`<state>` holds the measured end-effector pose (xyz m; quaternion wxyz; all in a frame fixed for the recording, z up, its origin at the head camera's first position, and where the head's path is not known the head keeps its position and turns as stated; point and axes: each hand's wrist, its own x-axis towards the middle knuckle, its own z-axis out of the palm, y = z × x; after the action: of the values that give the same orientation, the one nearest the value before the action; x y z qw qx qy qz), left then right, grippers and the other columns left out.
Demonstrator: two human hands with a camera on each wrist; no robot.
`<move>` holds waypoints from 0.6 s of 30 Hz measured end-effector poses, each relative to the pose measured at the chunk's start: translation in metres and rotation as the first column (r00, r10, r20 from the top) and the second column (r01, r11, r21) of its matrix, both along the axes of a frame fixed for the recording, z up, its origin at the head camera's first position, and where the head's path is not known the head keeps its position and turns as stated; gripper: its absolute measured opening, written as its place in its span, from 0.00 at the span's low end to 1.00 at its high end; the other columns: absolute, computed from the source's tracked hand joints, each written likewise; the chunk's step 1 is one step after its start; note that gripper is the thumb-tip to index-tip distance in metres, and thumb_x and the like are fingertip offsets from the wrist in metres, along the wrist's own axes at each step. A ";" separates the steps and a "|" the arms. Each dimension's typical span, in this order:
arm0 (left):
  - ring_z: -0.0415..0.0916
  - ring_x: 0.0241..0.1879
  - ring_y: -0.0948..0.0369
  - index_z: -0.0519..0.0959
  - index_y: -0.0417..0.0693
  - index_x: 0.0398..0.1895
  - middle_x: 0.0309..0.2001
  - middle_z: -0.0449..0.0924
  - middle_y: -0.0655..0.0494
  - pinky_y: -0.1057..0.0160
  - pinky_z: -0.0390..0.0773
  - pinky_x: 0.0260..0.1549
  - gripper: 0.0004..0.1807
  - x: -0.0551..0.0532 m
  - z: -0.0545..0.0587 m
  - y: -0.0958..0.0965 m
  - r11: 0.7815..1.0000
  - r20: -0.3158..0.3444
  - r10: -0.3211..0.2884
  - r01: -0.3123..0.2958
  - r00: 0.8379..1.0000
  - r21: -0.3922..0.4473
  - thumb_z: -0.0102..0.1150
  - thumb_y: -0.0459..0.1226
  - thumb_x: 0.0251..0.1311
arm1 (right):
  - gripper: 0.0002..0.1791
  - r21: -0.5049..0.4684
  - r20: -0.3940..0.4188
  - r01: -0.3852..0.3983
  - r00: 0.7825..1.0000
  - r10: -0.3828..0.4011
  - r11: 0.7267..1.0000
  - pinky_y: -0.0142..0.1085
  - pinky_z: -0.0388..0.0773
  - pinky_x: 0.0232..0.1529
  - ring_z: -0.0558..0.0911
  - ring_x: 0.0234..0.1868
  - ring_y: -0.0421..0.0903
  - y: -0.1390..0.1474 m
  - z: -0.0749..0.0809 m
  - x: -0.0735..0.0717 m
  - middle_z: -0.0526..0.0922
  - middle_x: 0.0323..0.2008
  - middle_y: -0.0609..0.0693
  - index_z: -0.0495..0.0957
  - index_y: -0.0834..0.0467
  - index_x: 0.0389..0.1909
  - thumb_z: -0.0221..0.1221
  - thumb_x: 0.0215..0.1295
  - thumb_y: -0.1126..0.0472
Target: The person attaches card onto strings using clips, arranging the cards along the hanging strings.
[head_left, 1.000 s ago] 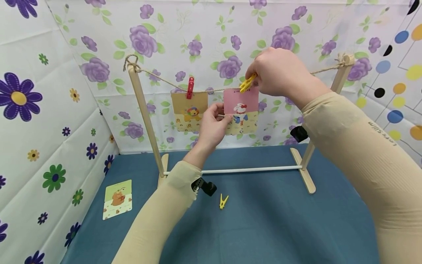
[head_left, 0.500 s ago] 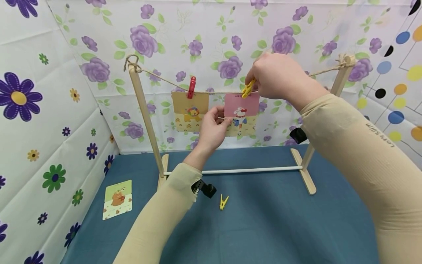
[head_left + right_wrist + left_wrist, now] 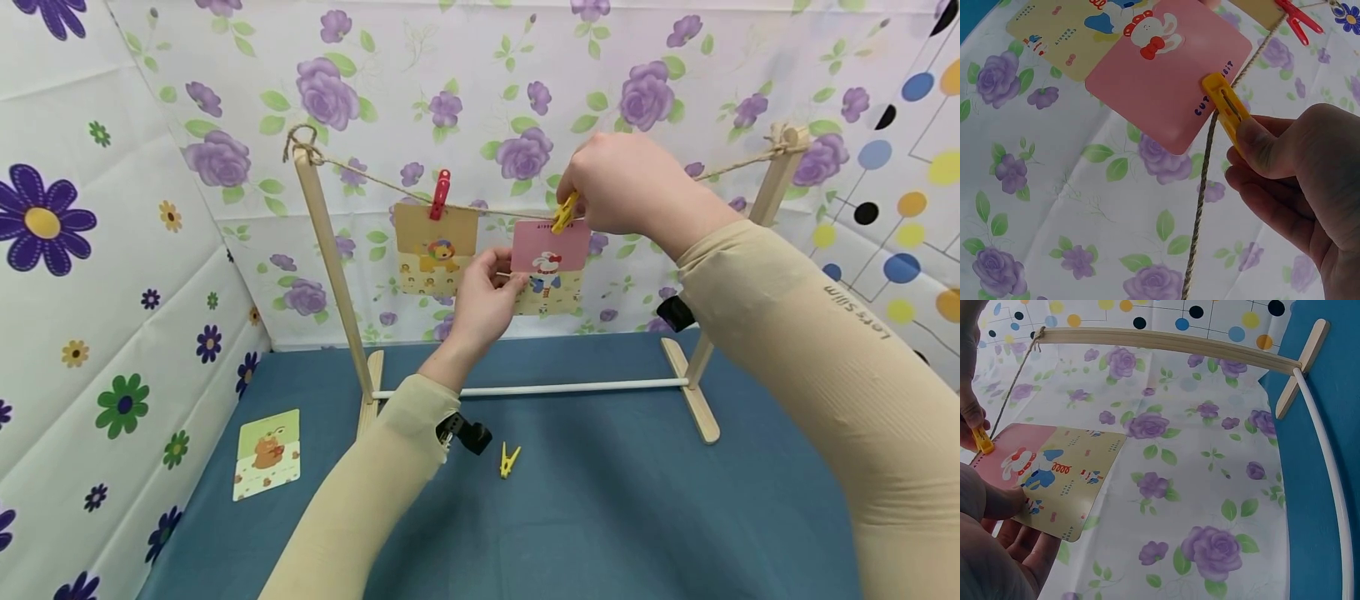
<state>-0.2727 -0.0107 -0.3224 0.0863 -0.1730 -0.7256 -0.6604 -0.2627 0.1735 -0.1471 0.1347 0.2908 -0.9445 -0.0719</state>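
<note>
A pink and yellow card [image 3: 550, 258] with a rabbit picture is up against the twine [image 3: 510, 213]. My left hand [image 3: 486, 293] pinches its left edge between thumb and fingers. At the card's top edge, my right hand [image 3: 626, 187] pinches a yellow clothespin [image 3: 564, 213]. In the right wrist view the tip of the yellow clothespin [image 3: 1225, 103] lies over the card's printed top edge and the twine. To the left, a red clothespin [image 3: 440, 195] holds a brown card [image 3: 435, 242] with a lion picture on the twine.
Two wooden posts [image 3: 330, 267] carry the twine, with a white rod [image 3: 570, 388] joining their feet. On the blue cloth [image 3: 600, 500] lie another yellow clothespin [image 3: 508, 460] and a green and white bear card [image 3: 267, 454]. Flowered cloth [image 3: 450, 50] hangs behind.
My right hand and the yellow clothespin have come down slightly, and the twine sags lower at the rabbit card. The red clothespin and brown card have shifted a little up and right.
</note>
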 end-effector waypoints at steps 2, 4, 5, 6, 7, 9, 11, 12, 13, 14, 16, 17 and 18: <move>0.80 0.47 0.55 0.80 0.40 0.59 0.50 0.83 0.49 0.61 0.80 0.43 0.12 0.000 -0.001 0.000 1.000 0.001 -0.002 0.002 1.000 -0.001 0.61 0.31 0.77 | 0.11 0.010 -0.003 -0.004 1.000 0.004 1.000 0.55 0.84 0.49 0.86 0.48 0.59 -0.001 -0.001 0.000 0.90 0.46 0.60 0.92 0.60 0.46 0.70 0.64 0.71; 0.80 0.46 0.55 0.80 0.41 0.59 0.50 0.83 0.49 0.61 0.80 0.43 0.12 0.000 -0.001 0.000 1.000 0.000 -0.001 0.001 1.000 -0.002 0.61 0.31 0.77 | 0.11 0.023 -0.004 -0.009 1.000 0.009 1.000 0.55 0.85 0.49 0.86 0.48 0.59 -0.002 -0.001 0.001 0.90 0.46 0.60 0.92 0.60 0.46 0.70 0.64 0.71; 0.80 0.46 0.55 0.80 0.41 0.59 0.50 0.83 0.49 0.61 0.79 0.43 0.12 0.000 -0.001 0.000 1.000 -0.002 0.001 -0.002 1.000 -0.005 0.61 0.31 0.77 | 0.12 0.029 -0.003 -0.010 1.000 0.010 1.000 0.55 0.85 0.49 0.86 0.48 0.59 -0.002 -0.001 0.001 0.90 0.46 0.60 0.92 0.60 0.46 0.70 0.63 0.71; 0.80 0.46 0.55 0.80 0.41 0.59 0.50 0.83 0.50 0.61 0.79 0.42 0.12 0.000 -0.001 -0.001 1.000 -0.003 0.005 -0.005 1.000 -0.007 0.61 0.31 0.77 | 0.12 0.033 0.000 -0.010 1.000 0.010 0.999 0.55 0.85 0.48 0.87 0.48 0.59 -0.003 -0.001 0.001 0.90 0.46 0.60 0.92 0.60 0.46 0.70 0.63 0.71; 0.80 0.46 0.55 0.81 0.42 0.59 0.49 0.83 0.50 0.61 0.79 0.42 0.11 0.000 -0.001 -0.001 1.000 -0.004 0.008 -0.008 1.000 -0.011 0.61 0.31 0.77 | 0.12 0.037 0.002 -0.011 1.000 0.011 0.999 0.55 0.85 0.48 0.87 0.48 0.59 -0.003 -0.001 0.001 0.90 0.46 0.60 0.92 0.60 0.47 0.70 0.63 0.71; 0.80 0.45 0.55 0.81 0.42 0.58 0.49 0.83 0.50 0.61 0.79 0.42 0.11 0.001 -0.001 -0.001 1.000 -0.006 0.013 -0.013 1.000 -0.018 0.61 0.31 0.77 | 0.13 0.041 0.009 -0.010 1.000 0.010 0.999 0.55 0.85 0.47 0.87 0.48 0.59 -0.004 -0.001 0.001 0.90 0.47 0.60 0.92 0.61 0.47 0.70 0.62 0.71; 0.80 0.45 0.55 0.81 0.43 0.58 0.49 0.83 0.50 0.61 0.79 0.42 0.11 0.001 -0.002 -0.002 1.000 -0.006 0.013 -0.013 1.000 -0.023 0.61 0.31 0.77 | 0.13 0.046 0.013 -0.010 1.000 0.010 0.999 0.55 0.86 0.47 0.87 0.47 0.59 -0.004 -0.001 0.001 0.90 0.46 0.60 0.92 0.61 0.47 0.69 0.61 0.72; 0.80 0.45 0.55 0.81 0.43 0.58 0.49 0.83 0.50 0.60 0.80 0.42 0.11 0.001 -0.002 -0.002 1.000 -0.005 0.011 -0.011 1.000 -0.024 0.61 0.31 0.77 | 0.14 0.049 0.015 -0.009 1.000 0.009 0.999 0.54 0.86 0.47 0.87 0.46 0.59 -0.005 -0.001 0.001 0.90 0.46 0.60 0.92 0.61 0.47 0.69 0.61 0.72; 0.80 0.45 0.55 0.81 0.43 0.58 0.49 0.83 0.51 0.60 0.80 0.42 0.11 0.001 -0.002 -0.002 1.000 -0.004 0.009 -0.009 1.000 -0.026 0.61 0.31 0.77 | 0.14 0.054 0.016 -0.008 1.000 0.007 0.999 0.54 0.86 0.46 0.87 0.46 0.59 -0.005 -0.002 0.001 0.90 0.46 0.60 0.92 0.61 0.47 0.69 0.60 0.72; 0.80 0.46 0.55 0.81 0.43 0.58 0.50 0.83 0.50 0.60 0.80 0.41 0.11 0.001 -0.002 -0.002 1.000 -0.004 0.007 -0.007 1.000 -0.026 0.61 0.31 0.77 | 0.14 0.058 0.014 -0.007 1.000 0.007 0.998 0.54 0.86 0.45 0.87 0.45 0.59 -0.005 -0.002 0.001 0.90 0.46 0.60 0.92 0.61 0.47 0.69 0.60 0.72; 0.80 0.46 0.55 0.81 0.43 0.58 0.50 0.83 0.51 0.60 0.80 0.42 0.11 0.000 -0.002 -0.002 1.000 -0.004 0.005 -0.005 1.000 -0.028 0.61 0.31 0.77 | 0.15 0.064 0.011 -0.008 1.000 0.007 0.998 0.54 0.86 0.44 0.87 0.44 0.58 -0.005 -0.002 0.001 0.90 0.45 0.60 0.92 0.61 0.47 0.69 0.59 0.72; 0.80 0.46 0.55 0.81 0.43 0.58 0.49 0.83 0.51 0.60 0.80 0.41 0.11 0.001 -0.002 -0.002 1.000 -0.005 0.005 -0.005 1.000 -0.030 0.61 0.31 0.77 | 0.15 0.067 0.009 -0.007 1.000 0.007 0.998 0.54 0.86 0.43 0.87 0.43 0.58 -0.006 -0.002 0.001 0.90 0.45 0.60 0.92 0.61 0.46 0.69 0.58 0.72; 0.80 0.46 0.55 0.81 0.43 0.58 0.49 0.83 0.51 0.60 0.80 0.41 0.11 0.000 -0.002 -0.002 0.999 -0.004 0.005 -0.005 1.000 -0.032 0.61 0.31 0.77 | 0.15 0.069 0.007 -0.007 1.000 0.007 0.998 0.54 0.86 0.43 0.87 0.43 0.58 -0.006 -0.002 0.002 0.90 0.45 0.60 0.92 0.61 0.46 0.69 0.58 0.72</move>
<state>-0.2723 -0.0126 -0.3243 0.0868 -0.1740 -0.7363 -0.6482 -0.2610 0.1676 -0.1493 0.1217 0.2988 -0.9409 -0.1032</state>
